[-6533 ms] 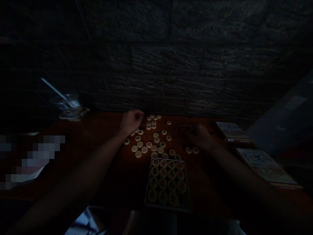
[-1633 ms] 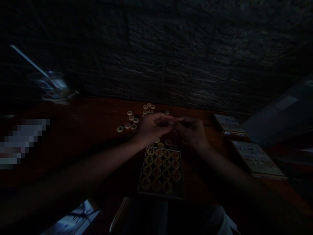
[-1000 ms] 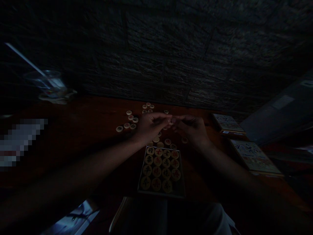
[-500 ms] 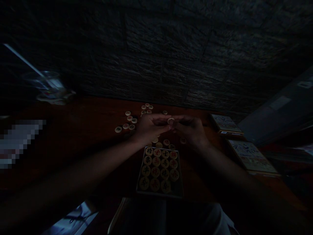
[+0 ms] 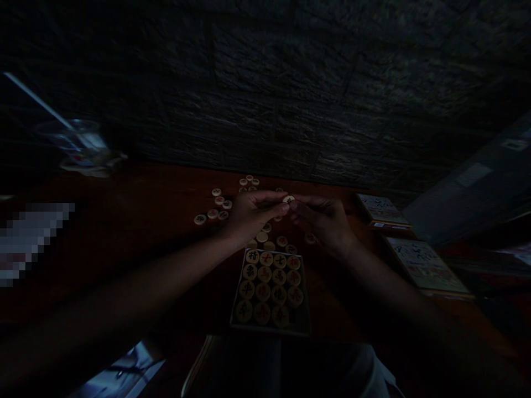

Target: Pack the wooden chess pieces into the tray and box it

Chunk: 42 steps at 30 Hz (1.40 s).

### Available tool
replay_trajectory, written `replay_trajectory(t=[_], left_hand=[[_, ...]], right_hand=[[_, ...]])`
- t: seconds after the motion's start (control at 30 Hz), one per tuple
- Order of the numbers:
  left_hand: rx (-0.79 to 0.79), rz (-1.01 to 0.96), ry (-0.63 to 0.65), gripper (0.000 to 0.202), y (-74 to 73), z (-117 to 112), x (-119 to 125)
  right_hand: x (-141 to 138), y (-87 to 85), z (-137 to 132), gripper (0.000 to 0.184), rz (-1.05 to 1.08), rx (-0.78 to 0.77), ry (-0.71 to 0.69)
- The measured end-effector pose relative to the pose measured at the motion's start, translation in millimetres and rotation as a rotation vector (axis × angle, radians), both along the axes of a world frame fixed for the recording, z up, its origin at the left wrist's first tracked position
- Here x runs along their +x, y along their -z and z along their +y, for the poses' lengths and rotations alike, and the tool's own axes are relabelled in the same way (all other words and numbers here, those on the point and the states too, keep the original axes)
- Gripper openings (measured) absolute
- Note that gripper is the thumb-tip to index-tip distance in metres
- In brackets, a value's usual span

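Cup with straw: far left, by the wall; a stretch of table lies between it and the pieces.
Loose pieces: scattered, some hidden by the hands.
Left hand: thumb and fingers pinched on one piece; well apart from its fellow 6.5 seconds ago.
Tray: close to the table's near edge; nearest row three pieces, right corner open.
Held piece: raised between both hands, dark-marked face now in view; half a second ago, chiefly pale rim.
Right hand: clamped on the same piece.
Two boxes: right, apart from the right hand.
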<state>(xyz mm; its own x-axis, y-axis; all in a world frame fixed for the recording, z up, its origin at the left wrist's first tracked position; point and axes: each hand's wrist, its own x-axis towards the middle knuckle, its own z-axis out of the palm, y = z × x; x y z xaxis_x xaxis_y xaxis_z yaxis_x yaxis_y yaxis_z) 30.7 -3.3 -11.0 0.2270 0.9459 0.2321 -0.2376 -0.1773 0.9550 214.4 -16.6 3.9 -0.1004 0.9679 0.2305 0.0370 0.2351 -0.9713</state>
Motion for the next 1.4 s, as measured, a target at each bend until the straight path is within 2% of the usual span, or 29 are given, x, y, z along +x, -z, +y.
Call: replay_trajectory(t=[0.2,0.33,0.57,0.93,1.27,1.4], left_hand=[[-0.044,-0.051,-0.010,0.029,-1.1,1,1],[0.049,0.026,-0.016,0.036,1.0,-1,2],[0.214,0.095,0.031,0.028,4.2,-4,5],[0.278,0.204,-0.143,0.027,-1.5,-2,1],[0.371,0.322,-0.158,0.025,3.9,1,-4],[0.358,0.290,-0.124,0.034,3.2,1,-3]], right_hand=[[1,5.3,3,0.036,-0.079,0.042,0.038],[-4,1.5,0,0.037,-0.029,0.037,0.096],[-9,-0.5,-4,0.042,0.005,-0.047,0.057],[-11,-1.3,-4,0.041,0.059,-0.062,0.067],[-12,1.3,-5,0.040,0.079,-0.113,-0.039],[-11,1.7,-3,0.034,0.055,-0.046,-0.004]])
